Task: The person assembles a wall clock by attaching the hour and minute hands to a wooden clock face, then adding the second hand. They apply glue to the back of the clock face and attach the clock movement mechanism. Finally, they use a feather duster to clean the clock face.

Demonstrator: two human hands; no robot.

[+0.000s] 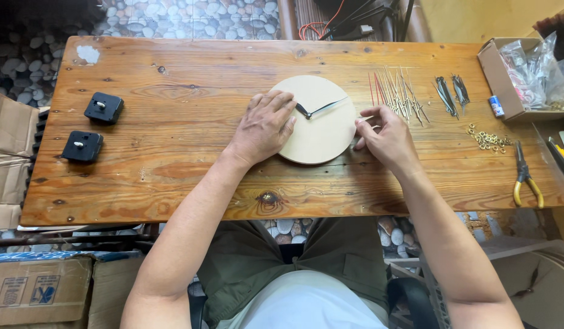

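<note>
A round pale wooden clock face [321,131] lies on the wooden table [172,109], with two dark clock hands [318,109] fitted at its centre. My left hand [263,128] rests flat on the disc's left edge, fingers spread over it. My right hand [385,137] touches the disc's right edge, its fingertips pinched together near the rim; whether something thin is between them I cannot make out.
Rows of thin metal clock hands [397,91] and darker ones [449,91] lie at the right. Small brass rings [489,140], yellow-handled pliers [525,176], a cardboard box of bags [519,73]. Two black clock movements [93,125] sit at the left.
</note>
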